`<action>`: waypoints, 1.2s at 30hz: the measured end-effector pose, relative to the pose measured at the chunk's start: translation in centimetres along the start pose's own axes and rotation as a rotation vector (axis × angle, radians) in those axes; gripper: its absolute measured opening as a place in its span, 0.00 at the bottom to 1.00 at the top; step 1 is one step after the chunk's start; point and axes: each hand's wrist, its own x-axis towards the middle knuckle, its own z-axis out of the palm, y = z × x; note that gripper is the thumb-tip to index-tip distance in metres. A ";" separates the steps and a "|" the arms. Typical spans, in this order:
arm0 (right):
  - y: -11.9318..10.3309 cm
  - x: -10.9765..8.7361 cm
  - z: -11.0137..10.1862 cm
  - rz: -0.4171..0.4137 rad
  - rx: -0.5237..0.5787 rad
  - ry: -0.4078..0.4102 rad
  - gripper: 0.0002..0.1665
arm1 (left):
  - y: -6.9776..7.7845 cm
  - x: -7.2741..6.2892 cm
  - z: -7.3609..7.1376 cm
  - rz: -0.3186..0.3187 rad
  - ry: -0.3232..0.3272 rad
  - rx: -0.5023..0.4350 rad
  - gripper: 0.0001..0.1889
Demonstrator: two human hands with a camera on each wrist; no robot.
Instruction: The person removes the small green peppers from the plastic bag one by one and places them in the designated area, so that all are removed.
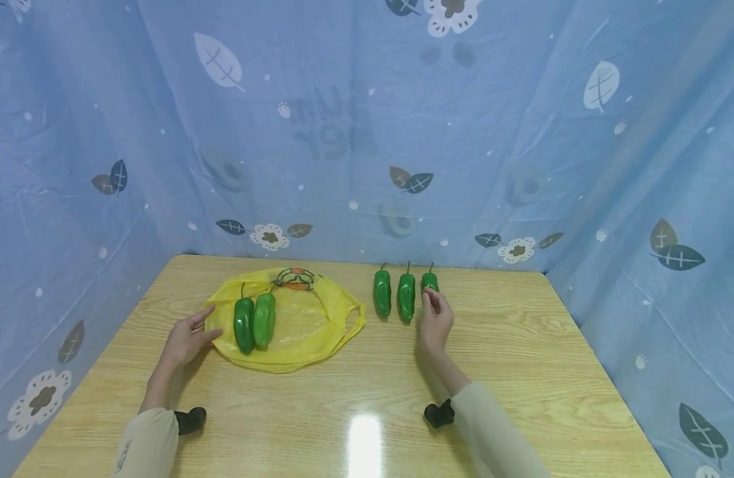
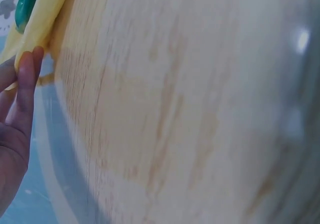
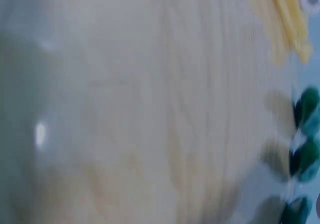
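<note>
Two green peppers lie side by side on a flat yellow plastic bag on the table's left. At the bag's left edge is my left hand, thumb and fingers spread; in the left wrist view its fingertips touch the bag. Farther right, two more green peppers lie in a row with a third green pepper. My right hand has its fingertips right at that third pepper, covering its lower part. I cannot tell whether the fingers grip it. The right wrist view is blurred.
A wooden table bears everything, its back edge close to a blue patterned curtain. Curtain also hangs on both sides. Black wrist devices sit on both wrists. A bright reflection shows near the table's front.
</note>
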 end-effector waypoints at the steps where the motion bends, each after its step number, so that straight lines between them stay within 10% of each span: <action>1: -0.5 -0.5 0.2 -0.017 0.005 -0.017 0.16 | 0.0 0.0 0.0 0.000 0.001 -0.001 0.36; 8: -3.3 -2.9 0.7 -0.049 0.048 -0.097 0.14 | 0.0 0.0 0.2 -0.002 0.009 -0.005 0.35; 36: -2.1 -6.9 5.2 0.021 0.128 -0.248 0.13 | 0.3 0.1 0.1 -0.017 0.020 0.017 0.35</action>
